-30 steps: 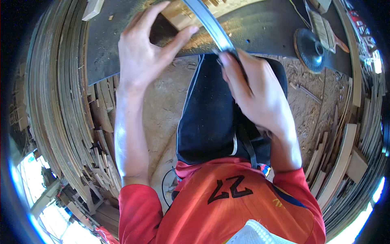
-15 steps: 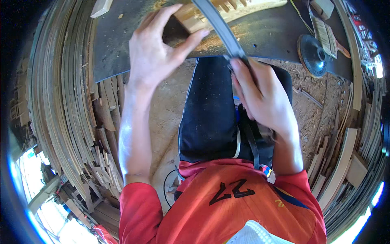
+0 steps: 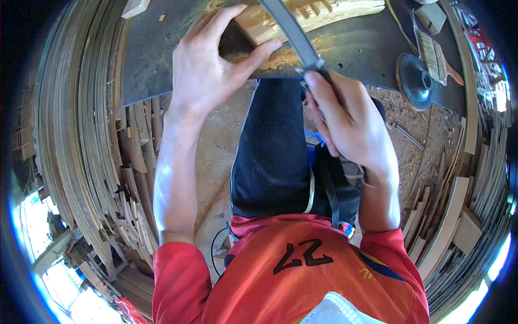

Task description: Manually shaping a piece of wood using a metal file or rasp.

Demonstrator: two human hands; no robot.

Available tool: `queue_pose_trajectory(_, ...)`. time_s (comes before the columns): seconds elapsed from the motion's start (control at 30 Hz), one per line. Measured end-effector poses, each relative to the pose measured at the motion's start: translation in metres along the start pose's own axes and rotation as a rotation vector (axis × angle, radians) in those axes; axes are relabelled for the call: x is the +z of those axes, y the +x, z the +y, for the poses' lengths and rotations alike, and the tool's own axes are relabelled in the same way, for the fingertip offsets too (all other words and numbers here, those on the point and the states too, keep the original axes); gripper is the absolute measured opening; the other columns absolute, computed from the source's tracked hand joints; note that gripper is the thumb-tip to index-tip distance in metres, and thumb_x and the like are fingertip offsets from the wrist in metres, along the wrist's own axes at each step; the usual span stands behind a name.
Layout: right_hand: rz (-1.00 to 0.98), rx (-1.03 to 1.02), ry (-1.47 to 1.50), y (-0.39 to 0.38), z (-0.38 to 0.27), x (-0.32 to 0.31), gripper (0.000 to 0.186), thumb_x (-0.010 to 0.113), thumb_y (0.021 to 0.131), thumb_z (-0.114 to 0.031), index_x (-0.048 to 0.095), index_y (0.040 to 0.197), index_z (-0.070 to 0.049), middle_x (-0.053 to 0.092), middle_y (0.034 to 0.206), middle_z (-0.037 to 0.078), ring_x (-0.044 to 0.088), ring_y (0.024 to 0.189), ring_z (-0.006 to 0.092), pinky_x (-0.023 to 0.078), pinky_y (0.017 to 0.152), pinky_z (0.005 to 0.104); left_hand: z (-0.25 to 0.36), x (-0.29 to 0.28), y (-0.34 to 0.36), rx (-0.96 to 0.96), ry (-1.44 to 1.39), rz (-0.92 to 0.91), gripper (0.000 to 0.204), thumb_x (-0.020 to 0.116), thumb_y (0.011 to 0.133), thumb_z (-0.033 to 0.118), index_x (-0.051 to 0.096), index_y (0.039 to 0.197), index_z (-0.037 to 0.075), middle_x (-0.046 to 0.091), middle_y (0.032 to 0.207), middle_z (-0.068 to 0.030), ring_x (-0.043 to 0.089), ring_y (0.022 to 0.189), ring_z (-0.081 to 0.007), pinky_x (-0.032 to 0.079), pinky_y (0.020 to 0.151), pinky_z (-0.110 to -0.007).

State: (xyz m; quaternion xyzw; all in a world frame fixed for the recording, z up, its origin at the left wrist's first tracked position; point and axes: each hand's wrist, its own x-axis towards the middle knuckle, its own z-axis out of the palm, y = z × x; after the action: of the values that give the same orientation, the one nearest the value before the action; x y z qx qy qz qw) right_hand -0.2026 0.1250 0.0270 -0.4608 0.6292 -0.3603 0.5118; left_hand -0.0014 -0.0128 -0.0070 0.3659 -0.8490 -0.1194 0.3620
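A pale piece of wood (image 3: 345, 14) with several notches along it lies on the dark worktable at the top of the view. My left hand (image 3: 208, 59) grips its left end, thumb along the near edge and forefinger on the far side; the other fingers are partly hidden. My right hand (image 3: 348, 116) is closed round the handle end of a long, flat grey metal file (image 3: 294, 35). The file slants up and left over the wood, and its far end runs out of view. Sawdust lies beside the wood.
A dark round disc (image 3: 414, 81) and a paintbrush (image 3: 431, 59) lie at the table's right, near a wood block (image 3: 430, 18). Another offcut (image 3: 135, 7) sits at the far left. Stacked boards (image 3: 81, 124) rise on the left; more timber (image 3: 445, 227) stands on the right.
The view has shifted slightly, so the table and wood appear a little lower. My left hand keeps its place on the wood. The file has shifted only slightly against the wood.
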Motion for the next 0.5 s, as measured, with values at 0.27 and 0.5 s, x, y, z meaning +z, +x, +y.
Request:
queue_pose_trajectory(0.27, 0.023, -0.043, -0.062, -0.016, 0.017, 0.000, 0.025, 0.058, 0.109, -0.015, 0.062, 0.093, 0.004, 0.061, 0.070, 0.024, 0.063, 0.066, 0.0453, 0.047, 0.061, 0.0495, 0.006, -0.002, -0.003, 0.022, 0.018, -0.060, 0.066, 0.093, 0.081, 0.038, 0.069, 0.128, -0.001, 0.075, 0.115, -0.0218, 0.075, 0.105, -0.0359, 0.060, 0.092, -0.045)
queue_pose_trajectory(0.5, 0.018, -0.124, -0.068, -0.017, 0.015, 0.001, 0.028, 0.057, 0.110, -0.017, 0.062, 0.092, 0.004, 0.060, 0.069, 0.022, 0.061, 0.062, 0.0412, 0.046, 0.061, 0.0484, 0.006, -0.005, -0.003, -0.012, 0.034, -0.040, 0.064, 0.094, 0.080, 0.036, 0.069, 0.126, 0.000, 0.074, 0.114, -0.0219, 0.075, 0.105, -0.0356, 0.060, 0.091, -0.045)
